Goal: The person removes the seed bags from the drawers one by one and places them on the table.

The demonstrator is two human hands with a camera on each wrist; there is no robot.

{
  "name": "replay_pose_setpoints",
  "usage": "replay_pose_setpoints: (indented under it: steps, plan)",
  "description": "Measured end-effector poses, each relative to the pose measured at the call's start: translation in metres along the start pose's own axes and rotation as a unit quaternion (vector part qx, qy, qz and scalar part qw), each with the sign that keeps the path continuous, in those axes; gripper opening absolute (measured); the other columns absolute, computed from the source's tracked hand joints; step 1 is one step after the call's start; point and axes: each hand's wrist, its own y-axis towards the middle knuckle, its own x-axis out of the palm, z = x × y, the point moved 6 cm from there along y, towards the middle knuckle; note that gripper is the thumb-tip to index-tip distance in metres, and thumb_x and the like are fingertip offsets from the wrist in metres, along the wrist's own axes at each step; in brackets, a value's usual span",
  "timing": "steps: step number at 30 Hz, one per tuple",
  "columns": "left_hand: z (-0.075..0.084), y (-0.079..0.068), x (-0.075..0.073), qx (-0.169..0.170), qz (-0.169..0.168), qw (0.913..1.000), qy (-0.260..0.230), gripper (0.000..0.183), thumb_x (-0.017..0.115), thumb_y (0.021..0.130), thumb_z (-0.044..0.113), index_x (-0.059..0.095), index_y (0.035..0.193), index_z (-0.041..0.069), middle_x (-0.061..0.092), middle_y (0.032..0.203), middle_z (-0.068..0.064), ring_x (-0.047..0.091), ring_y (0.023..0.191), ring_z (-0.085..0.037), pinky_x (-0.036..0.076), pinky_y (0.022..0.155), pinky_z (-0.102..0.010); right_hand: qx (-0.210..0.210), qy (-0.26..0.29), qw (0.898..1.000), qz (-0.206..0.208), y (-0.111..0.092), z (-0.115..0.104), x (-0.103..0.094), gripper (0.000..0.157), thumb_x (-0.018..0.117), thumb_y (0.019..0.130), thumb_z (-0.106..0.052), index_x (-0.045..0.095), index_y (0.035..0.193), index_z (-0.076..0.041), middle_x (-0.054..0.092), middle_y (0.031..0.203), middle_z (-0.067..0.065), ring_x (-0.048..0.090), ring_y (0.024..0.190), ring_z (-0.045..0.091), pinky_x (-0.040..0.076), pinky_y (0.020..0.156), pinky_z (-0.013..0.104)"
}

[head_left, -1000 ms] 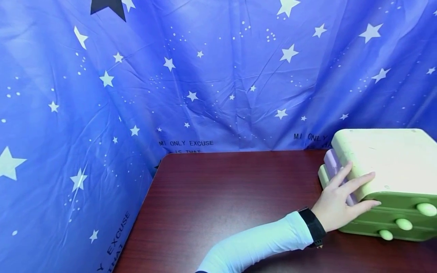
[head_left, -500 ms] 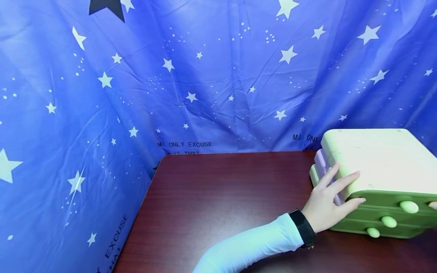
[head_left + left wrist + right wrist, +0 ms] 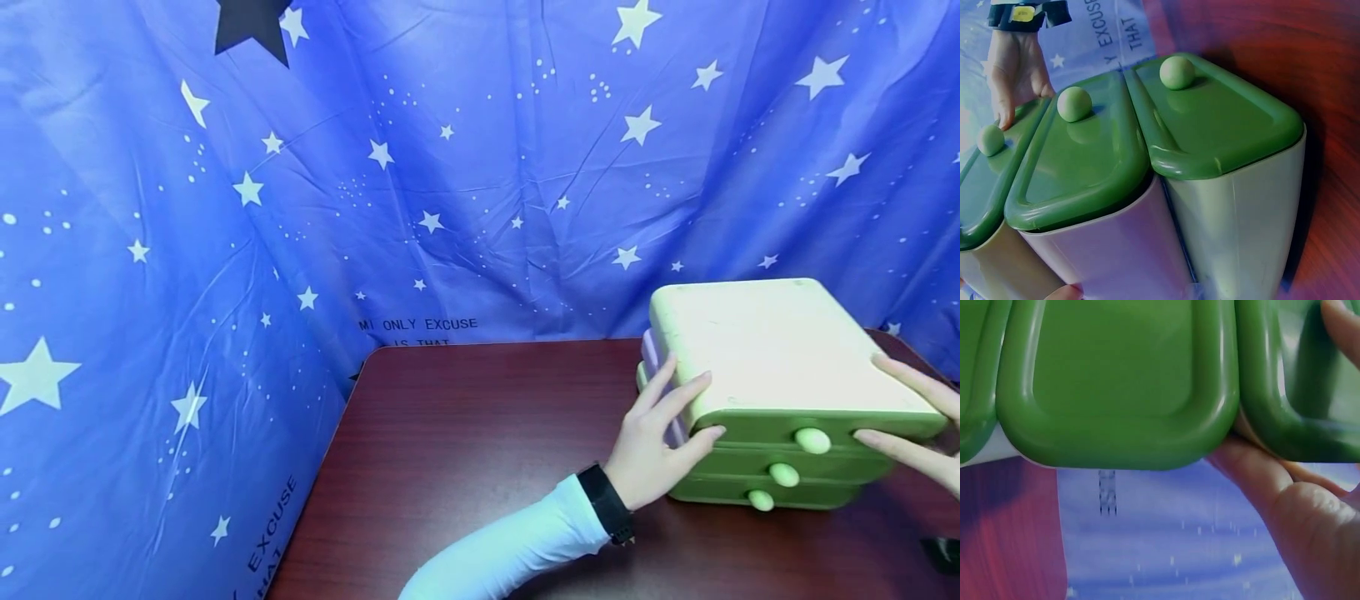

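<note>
A small drawer cabinet [image 3: 772, 350] stands at the right of the table, with a cream top and three stacked green drawer fronts. Each front bears a round pale-green knob [image 3: 813, 440]. My left hand [image 3: 647, 457] grips its near left corner, fingers over the top edge and thumb on the front. At the near right corner, my right hand [image 3: 942, 472] holds it, thumb beside the upper knob. The right wrist view shows this hand [image 3: 1291, 512] tucked round the side between two tiers. In the left wrist view, cream and lilac side walls [image 3: 1110, 262] show under the green fronts [image 3: 1210, 125].
The dark red wooden table [image 3: 480, 417] reaches back to a blue curtain [image 3: 487, 167] with stars and printed words. A black wrist strap [image 3: 606, 504] sits on the left wrist. Another black strap piece [image 3: 941, 554] shows at the right edge.
The drawer cabinet has slid left along the table, with the left hand staying on its corner. The right hand has come into the head view at the cabinet's right side.
</note>
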Motion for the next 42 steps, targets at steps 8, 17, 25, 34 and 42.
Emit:
replay_pose_setpoints:
  steps: [8,17,25,34,42]
  plan:
    - [-0.02,-0.009,-0.039,-0.005,0.03,0.9995,-0.002,0.056,0.069,0.084,0.016,0.048,0.135,0.015,0.026,0.149,-0.012,0.031,0.133,-0.022,0.033,0.104,-0.031,0.107,-0.027,0.992,-0.061,0.015,-0.02,0.04,0.081,0.07,0.075,0.011,0.035,0.144,-0.012,0.041,0.134,-0.02,0.053,0.079,-0.013,0.043,0.054,0.009]
    - [-0.03,-0.016,-0.087,-0.029,0.042,0.9979,-0.041,0.052,0.068,0.082,0.002,0.049,0.131,0.002,0.029,0.145,-0.024,0.044,0.124,-0.029,0.047,0.086,-0.025,0.118,-0.041,0.988,-0.096,0.034,-0.033,0.09,0.077,0.072,0.081,-0.008,0.033,0.145,-0.024,0.031,0.141,-0.021,0.046,0.055,0.005,0.036,0.045,0.021]
    - [-0.042,-0.013,-0.129,-0.072,0.021,0.995,-0.067,0.049,0.061,0.086,-0.003,0.045,0.133,-0.003,0.025,0.145,-0.028,0.039,0.127,-0.032,0.048,0.085,-0.03,0.109,-0.036,0.99,-0.077,0.054,-0.047,0.131,0.076,0.074,0.08,-0.015,0.035,0.143,-0.029,0.041,0.133,0.0,0.032,0.041,0.007,0.031,0.041,0.024]
    - [-0.076,-0.014,-0.153,-0.09,0.009,0.9926,-0.08,0.048,0.056,0.09,-0.001,0.042,0.136,-0.001,0.021,0.149,-0.022,0.031,0.132,-0.033,0.049,0.086,-0.037,0.094,-0.024,0.992,-0.075,0.074,-0.052,0.167,0.074,0.075,0.079,-0.022,0.036,0.142,-0.03,0.046,0.127,0.006,0.04,0.049,0.007,0.038,0.047,0.019]
    - [-0.089,-0.004,-0.156,-0.091,0.013,0.9925,-0.081,0.048,0.056,0.09,0.0,0.042,0.136,-0.001,0.022,0.148,-0.023,0.029,0.133,-0.032,0.049,0.087,-0.034,0.083,-0.022,0.993,-0.079,0.089,-0.044,0.175,0.075,0.075,0.079,-0.021,0.036,0.143,-0.026,0.041,0.139,0.009,0.044,0.06,0.005,0.039,0.051,0.016]
